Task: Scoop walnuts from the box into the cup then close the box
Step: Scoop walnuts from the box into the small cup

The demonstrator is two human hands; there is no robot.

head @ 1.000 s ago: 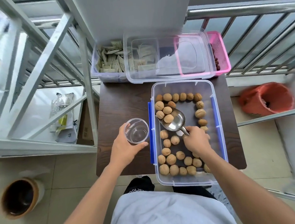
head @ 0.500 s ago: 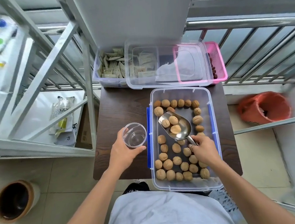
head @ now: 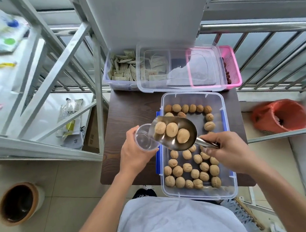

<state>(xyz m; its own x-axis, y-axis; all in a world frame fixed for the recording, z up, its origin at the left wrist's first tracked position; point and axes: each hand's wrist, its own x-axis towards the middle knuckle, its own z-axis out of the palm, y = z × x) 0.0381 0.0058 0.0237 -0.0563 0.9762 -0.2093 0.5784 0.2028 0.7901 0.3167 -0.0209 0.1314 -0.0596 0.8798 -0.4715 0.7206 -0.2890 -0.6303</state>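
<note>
A clear plastic box [head: 226,142] with blue side clips stands open on the dark table [head: 129,110], holding several walnuts [head: 190,173]. My right hand [head: 227,152] grips the handle of a metal scoop [head: 173,143], raised above the box with three walnuts in its bowl. The scoop's front lip hangs over the rim of a clear empty cup [head: 144,138]. My left hand [head: 133,154] holds that cup, lifted beside the box's left edge and tipped toward the scoop. The box's clear lid [head: 180,72] lies across the containers at the back.
Behind the box sit a clear bin of paper sachets [head: 122,70] and a pink basket [head: 232,66]. A metal rack [head: 53,84] stands to the left, railings [head: 272,53] at the back right. On the floor are a brown pot [head: 17,203] and an orange basket [head: 280,115].
My right hand lifted the scoop out of the box with three walnuts and swung it left to the cup. My left hand raised the cup off the table toward it.
</note>
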